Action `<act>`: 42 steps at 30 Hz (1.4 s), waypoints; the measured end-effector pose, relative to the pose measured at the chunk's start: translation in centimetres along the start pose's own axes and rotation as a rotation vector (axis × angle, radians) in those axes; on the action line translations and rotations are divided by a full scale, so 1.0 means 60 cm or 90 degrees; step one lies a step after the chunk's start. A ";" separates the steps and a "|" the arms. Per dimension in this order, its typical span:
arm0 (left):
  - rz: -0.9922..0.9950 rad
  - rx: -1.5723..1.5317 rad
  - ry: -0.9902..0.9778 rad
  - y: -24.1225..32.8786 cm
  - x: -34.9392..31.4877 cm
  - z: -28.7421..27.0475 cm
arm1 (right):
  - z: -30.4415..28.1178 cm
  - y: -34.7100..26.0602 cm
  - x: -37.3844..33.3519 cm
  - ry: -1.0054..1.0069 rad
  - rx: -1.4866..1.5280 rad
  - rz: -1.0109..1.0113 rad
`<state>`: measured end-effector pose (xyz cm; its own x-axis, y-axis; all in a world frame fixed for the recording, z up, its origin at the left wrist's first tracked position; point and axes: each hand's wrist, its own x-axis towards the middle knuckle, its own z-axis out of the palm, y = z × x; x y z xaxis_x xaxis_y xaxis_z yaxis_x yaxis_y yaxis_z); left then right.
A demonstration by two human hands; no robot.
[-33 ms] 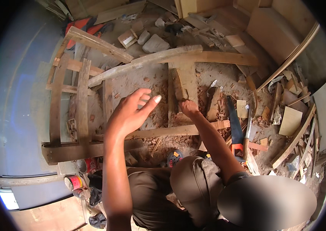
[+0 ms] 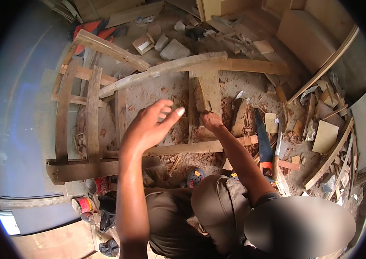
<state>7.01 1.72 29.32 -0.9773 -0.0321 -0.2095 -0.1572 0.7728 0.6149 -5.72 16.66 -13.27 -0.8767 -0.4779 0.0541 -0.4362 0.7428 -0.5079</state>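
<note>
My left hand [image 2: 150,125] hovers over the gap in the timber frame, its fingers half curled, thumb apart, holding nothing. My right hand [image 2: 212,121] is closed round the near end of a short, rough wood block [image 2: 199,95]. That block lies along a wide upright board [image 2: 211,82] that spans the middle of the frame. A long near rail [image 2: 183,148] runs below both hands. Across the far side, a curved, weathered beam [image 2: 165,71] rests beside another plank [image 2: 243,65]. My fingers hide the block's near end.
A handsaw [image 2: 264,138] with an orange-and-black handle stands right of my right forearm. Scrap wood [image 2: 336,164] is heaped at the right. Left are upright slats [image 2: 93,112] and a thick beam [image 2: 101,171]. Stones [image 2: 175,50] lie beyond; a tin [image 2: 82,205] sits lower left.
My left hand has shifted slightly to the right. The right hand keeps its grip on the wood block.
</note>
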 end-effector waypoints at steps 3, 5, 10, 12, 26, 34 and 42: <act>-0.049 -0.008 -0.021 -0.012 0.005 -0.013 | -0.089 -0.091 0.042 0.072 0.143 -0.046; -0.043 -0.005 0.020 -0.013 -0.004 -0.021 | -0.151 -0.126 0.071 0.189 0.314 -0.029; -0.003 -0.013 0.035 0.002 0.022 -0.011 | -0.325 -0.049 0.098 0.279 0.825 0.068; 0.028 -0.001 0.034 -0.030 0.036 0.000 | -0.390 -0.043 0.048 0.273 0.939 0.142; 0.120 -0.068 -0.147 0.063 -0.011 0.026 | -0.670 0.244 -0.478 0.924 0.785 0.298; 0.145 0.016 -0.198 0.046 0.014 0.065 | -0.907 0.476 -0.674 1.282 0.608 0.535; 0.190 0.079 -0.237 0.074 0.017 0.119 | -0.395 0.473 -0.926 0.582 0.401 0.677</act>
<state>6.33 9.65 26.44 -0.8564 0.4136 -0.3090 0.1629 0.7844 0.5985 25.84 75.40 -10.31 -0.6408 0.7454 -0.1839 0.3988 0.1185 -0.9093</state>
